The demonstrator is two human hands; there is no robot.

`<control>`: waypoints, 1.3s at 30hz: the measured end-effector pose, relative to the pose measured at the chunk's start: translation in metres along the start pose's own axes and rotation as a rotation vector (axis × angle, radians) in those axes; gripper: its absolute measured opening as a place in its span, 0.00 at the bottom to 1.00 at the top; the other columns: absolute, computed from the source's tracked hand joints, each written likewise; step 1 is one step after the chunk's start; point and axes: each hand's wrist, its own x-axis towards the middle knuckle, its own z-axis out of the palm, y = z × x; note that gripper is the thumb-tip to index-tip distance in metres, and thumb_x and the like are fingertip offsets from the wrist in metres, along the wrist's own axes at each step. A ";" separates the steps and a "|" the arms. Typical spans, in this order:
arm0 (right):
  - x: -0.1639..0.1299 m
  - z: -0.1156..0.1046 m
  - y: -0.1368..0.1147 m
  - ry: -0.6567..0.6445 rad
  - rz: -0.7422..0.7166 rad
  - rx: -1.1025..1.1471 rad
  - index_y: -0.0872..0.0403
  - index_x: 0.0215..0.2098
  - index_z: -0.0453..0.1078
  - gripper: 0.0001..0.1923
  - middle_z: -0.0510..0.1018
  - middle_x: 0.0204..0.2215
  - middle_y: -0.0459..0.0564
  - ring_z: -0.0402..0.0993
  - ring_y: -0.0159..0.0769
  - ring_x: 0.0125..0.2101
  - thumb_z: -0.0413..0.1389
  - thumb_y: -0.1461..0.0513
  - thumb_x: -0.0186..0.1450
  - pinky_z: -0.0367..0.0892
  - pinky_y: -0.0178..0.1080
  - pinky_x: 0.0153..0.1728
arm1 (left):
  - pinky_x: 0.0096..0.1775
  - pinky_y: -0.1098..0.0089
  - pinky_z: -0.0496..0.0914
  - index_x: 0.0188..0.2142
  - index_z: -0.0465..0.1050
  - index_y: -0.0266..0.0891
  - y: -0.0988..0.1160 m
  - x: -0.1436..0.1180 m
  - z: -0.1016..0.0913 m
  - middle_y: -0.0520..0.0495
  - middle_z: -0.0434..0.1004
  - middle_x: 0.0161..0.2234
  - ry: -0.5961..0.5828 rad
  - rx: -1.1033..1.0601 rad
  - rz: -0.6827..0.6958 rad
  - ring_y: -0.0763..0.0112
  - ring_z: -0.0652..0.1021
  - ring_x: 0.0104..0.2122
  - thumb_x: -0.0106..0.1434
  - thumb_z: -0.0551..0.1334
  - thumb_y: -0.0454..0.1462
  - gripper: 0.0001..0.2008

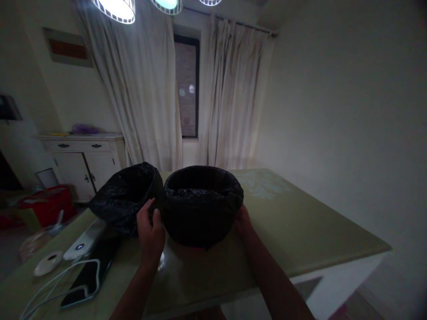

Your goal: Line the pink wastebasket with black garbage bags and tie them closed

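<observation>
left hand loosely spread, i couldn't tell if right hand gripped; lopsided pushing risked tipping the mid-frame lined bin.

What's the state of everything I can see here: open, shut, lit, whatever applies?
Lined container: upright, mouth open
Black bag: mouth open, sides creased
Left hand: open, thumb and fingers apart
Right hand: at the lined container's side, fingers partly hidden
Phone: flat, no lit screen showing
Curtains: parted
Hanging lamps: lit
Drawers: shut
</observation>
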 end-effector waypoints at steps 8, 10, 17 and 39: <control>0.009 0.049 -0.095 -0.074 -0.061 0.128 0.44 0.60 0.74 0.36 0.85 0.47 0.44 0.84 0.35 0.44 0.75 0.56 0.55 0.80 0.37 0.49 | 0.57 0.52 0.71 0.55 0.80 0.41 0.133 0.009 0.003 0.40 0.85 0.51 -0.730 0.554 0.858 0.51 0.83 0.53 0.83 0.50 0.45 0.21; 0.012 0.067 -0.128 -0.142 -0.125 0.014 0.45 0.58 0.76 0.34 0.85 0.47 0.44 0.83 0.33 0.44 0.76 0.57 0.54 0.79 0.34 0.46 | 0.50 0.52 0.72 0.47 0.80 0.40 0.141 0.008 0.011 0.41 0.86 0.43 -0.769 0.703 0.857 0.50 0.84 0.47 0.83 0.49 0.46 0.22; 0.012 0.132 -0.186 -0.486 -0.124 -0.598 0.51 0.54 0.81 0.25 0.85 0.51 0.51 0.81 0.36 0.42 0.72 0.58 0.58 0.74 0.36 0.42 | 0.37 0.58 0.67 0.31 0.78 0.42 0.133 -0.001 0.035 0.47 0.82 0.27 -0.505 0.584 1.101 0.59 0.83 0.32 0.82 0.51 0.40 0.24; -0.017 0.281 -0.191 -0.717 -0.072 -0.347 0.53 0.46 0.79 0.15 0.76 0.29 0.41 0.64 0.27 0.26 0.69 0.62 0.60 0.59 0.32 0.27 | 0.34 0.55 0.72 0.32 0.83 0.37 0.165 -0.024 0.053 0.35 0.86 0.31 -0.578 0.652 1.015 0.49 0.86 0.31 0.80 0.49 0.41 0.27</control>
